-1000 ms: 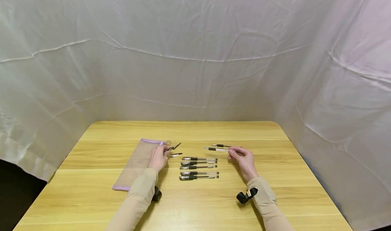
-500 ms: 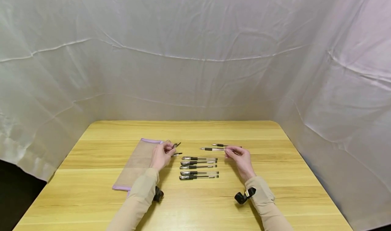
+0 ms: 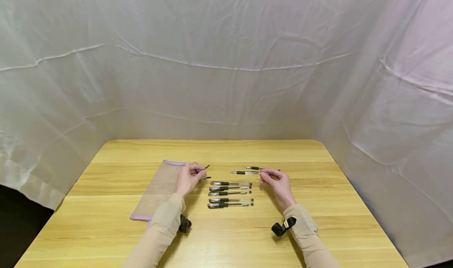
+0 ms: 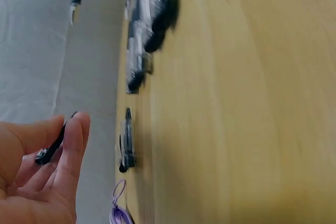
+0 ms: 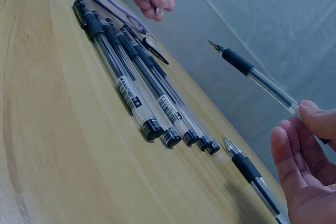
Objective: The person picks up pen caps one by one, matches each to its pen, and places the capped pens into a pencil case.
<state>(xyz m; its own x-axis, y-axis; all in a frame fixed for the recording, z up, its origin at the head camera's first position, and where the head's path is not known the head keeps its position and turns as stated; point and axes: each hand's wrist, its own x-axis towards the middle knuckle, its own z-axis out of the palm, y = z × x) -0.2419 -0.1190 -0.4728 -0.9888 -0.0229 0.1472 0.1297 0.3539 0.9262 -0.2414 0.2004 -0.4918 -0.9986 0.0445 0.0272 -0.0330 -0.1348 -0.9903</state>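
Pens (image 3: 230, 193) are black and clear, the pouch (image 3: 158, 189) edged purple.

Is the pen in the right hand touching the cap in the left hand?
Apart: the head view shows a wide gap between pen and cap.

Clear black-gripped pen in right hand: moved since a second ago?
Yes: the held pen shifted slightly left in head view, against the uncapped black-gripped clear pen lying beyond.
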